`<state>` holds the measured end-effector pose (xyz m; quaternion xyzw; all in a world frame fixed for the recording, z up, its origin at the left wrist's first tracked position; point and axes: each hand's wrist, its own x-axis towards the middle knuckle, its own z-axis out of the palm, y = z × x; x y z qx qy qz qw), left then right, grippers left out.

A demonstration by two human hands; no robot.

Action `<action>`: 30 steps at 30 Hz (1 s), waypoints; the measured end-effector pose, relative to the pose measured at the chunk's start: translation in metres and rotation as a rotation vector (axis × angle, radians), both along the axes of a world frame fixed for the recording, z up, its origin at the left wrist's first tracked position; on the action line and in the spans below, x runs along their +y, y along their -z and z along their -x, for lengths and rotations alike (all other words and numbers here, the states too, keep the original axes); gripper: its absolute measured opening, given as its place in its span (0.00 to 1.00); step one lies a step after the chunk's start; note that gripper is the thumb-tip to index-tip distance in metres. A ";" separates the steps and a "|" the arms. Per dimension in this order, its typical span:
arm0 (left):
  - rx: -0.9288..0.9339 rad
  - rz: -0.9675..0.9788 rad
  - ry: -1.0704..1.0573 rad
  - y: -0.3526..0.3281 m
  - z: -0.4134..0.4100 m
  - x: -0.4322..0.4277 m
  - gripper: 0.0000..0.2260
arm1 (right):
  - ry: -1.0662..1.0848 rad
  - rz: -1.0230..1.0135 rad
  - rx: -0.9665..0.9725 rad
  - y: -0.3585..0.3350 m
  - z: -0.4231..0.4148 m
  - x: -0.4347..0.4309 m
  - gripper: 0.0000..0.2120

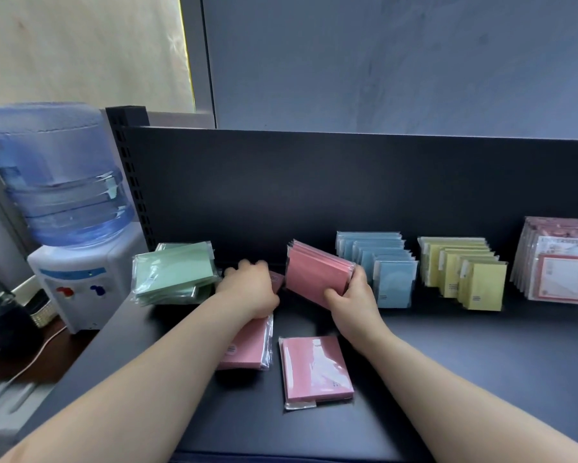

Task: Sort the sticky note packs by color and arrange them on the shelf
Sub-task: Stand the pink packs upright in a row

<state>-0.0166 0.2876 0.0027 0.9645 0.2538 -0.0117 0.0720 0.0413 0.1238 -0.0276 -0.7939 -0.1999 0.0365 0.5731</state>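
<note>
Head view: pink packs being gathered in the gap between the green pile and the blue row.

Right hand [351,295] grips a tilted pink stack [317,279] at its lower right corner, raised just left of the blue row [381,269]. Left hand [247,285] lies over a pink pack further back on the shelf [447,362]; its fingers are blurred, so I cannot tell whether it grips. A covered pink pack [247,349] lies flat under the left forearm, a free pink pack [316,370] just beside it. Green pile [172,274] at left, yellow row [464,272] at right. Judgement: stand the stack upright in the gap, square its edges, then add loose packs singly; the wrappers look slippery.
</note>
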 end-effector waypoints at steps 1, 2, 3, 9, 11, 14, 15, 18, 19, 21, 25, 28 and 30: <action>-0.019 -0.040 0.004 -0.003 0.003 -0.002 0.21 | 0.001 -0.006 0.006 0.000 0.000 0.000 0.16; -0.039 -0.087 0.009 -0.005 0.007 -0.006 0.20 | 0.004 -0.016 0.012 0.000 0.000 0.000 0.16; -0.061 -0.136 0.016 -0.008 0.011 -0.010 0.19 | 0.007 -0.025 0.018 0.000 0.000 0.000 0.16; -0.264 -0.231 0.134 -0.023 0.038 -0.024 0.15 | 0.035 -0.040 0.047 0.000 -0.003 0.005 0.15; -0.270 -0.101 0.193 -0.028 0.046 -0.021 0.16 | 0.047 -0.039 0.058 0.000 -0.007 0.009 0.16; -0.084 0.129 0.297 -0.030 0.053 -0.011 0.17 | 0.020 -0.012 0.079 -0.004 -0.015 0.018 0.17; 0.005 0.171 0.329 -0.029 0.054 -0.009 0.17 | 0.000 0.001 0.089 -0.006 -0.017 0.021 0.17; 0.176 0.205 0.399 -0.027 0.055 -0.002 0.18 | -0.043 0.038 0.103 -0.009 -0.025 0.031 0.18; 0.185 0.228 0.404 -0.027 0.054 0.000 0.17 | -0.055 0.048 0.102 -0.010 -0.028 0.034 0.18; 0.101 0.370 0.355 -0.029 0.050 0.001 0.16 | -0.076 0.061 0.105 -0.011 -0.033 0.040 0.19; -0.273 0.572 0.060 -0.030 0.024 0.006 0.19 | -0.091 0.072 0.111 -0.010 -0.041 0.045 0.20; -0.329 0.650 -0.065 -0.022 0.001 0.012 0.22 | -0.091 0.075 0.090 -0.009 -0.042 0.047 0.20; -0.324 0.696 -0.067 -0.017 -0.007 0.012 0.20 | -0.080 0.101 0.042 -0.008 -0.040 0.048 0.20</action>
